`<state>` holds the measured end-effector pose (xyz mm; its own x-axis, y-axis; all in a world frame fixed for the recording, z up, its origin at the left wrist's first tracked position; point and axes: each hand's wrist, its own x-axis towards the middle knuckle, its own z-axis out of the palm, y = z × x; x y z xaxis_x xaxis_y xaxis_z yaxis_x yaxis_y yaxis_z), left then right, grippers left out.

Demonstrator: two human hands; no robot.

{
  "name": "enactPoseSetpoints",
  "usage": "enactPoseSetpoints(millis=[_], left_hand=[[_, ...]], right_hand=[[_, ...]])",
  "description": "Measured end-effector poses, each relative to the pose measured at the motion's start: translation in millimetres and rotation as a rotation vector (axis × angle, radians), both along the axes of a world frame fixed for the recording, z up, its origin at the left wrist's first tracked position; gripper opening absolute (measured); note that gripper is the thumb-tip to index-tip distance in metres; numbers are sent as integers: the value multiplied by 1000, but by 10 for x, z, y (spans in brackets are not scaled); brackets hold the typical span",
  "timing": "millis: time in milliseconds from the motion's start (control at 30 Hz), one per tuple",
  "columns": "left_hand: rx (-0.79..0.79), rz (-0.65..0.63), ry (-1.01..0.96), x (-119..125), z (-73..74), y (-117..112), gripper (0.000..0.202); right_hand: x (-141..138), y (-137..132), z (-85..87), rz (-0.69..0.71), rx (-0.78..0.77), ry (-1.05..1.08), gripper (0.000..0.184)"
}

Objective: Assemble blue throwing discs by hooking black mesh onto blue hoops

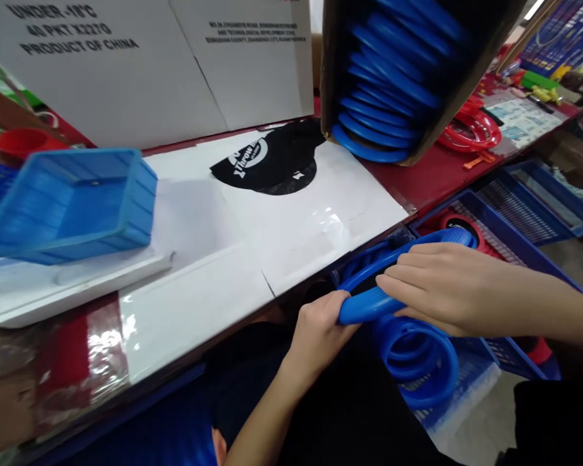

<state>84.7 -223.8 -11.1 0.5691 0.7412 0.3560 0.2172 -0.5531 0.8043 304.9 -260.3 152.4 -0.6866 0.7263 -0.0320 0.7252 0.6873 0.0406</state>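
Observation:
A blue plastic ring [366, 305] with black fabric inside it is held between my two hands, tilted, just off the table's front edge. My left hand [318, 327] grips the ring's near left end, thumb on top. My right hand [440, 285] is closed over the ring's right part, its fingers bent across the rim. Below the hands, more blue rings [420, 362] lie stacked. On the white table covering [214, 285] lie black fabric pieces [272, 155] with white printed lettering, some overlapping. Part of the held ring is hidden by my right hand.
A cardboard box [324, 77] full of blue rings stands at the table's back. Left of it is a white printed carton [126, 90]. A blue plastic bin [140, 200] sits at the left. Blue crates [534, 252] and red rings [471, 133] are at the right.

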Motion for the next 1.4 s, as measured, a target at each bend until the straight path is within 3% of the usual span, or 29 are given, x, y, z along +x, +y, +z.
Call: enactPoseSetpoints(millis=[100,200,300,400,467,533,633,733,833,967,1200,1400], left_hand=[[31,5,-4,80,-120,5,17],[-54,-63,-37,85,-266,30,17],[-110,-61,-120,49,-538,107,26],[-70,-80,-262,77,-850,239,33],[-50,-138,-290,139,-936,317,38],[-63,-189,-253,201,-841,350,53],[-34,-279,-189,245,-405,316,72],[121,-328,-124,234,102,278,60],[221,-361,-59,196,387,277,45],[276,-400,-142,161,392,265,39],[255,-395,-210,175,270,278,36],[124,-362,-361,-192,70,470,42]], right_hand=[[5,12,-37,41,-35,-120,12],[88,26,-82,-2,-17,-114,16],[348,70,28,-76,6,-35,27],[612,111,147,-119,-50,34,23],[670,102,138,-103,-67,17,20],[627,53,72,-91,-37,-32,20],[497,-50,-20,-83,11,-84,21],[424,-111,-10,-90,3,-89,28],[411,-139,63,-124,-73,-27,36],[365,-213,94,-171,-182,55,32],[258,-317,-45,-248,-133,64,26],[664,-367,72,-290,-118,218,38]])
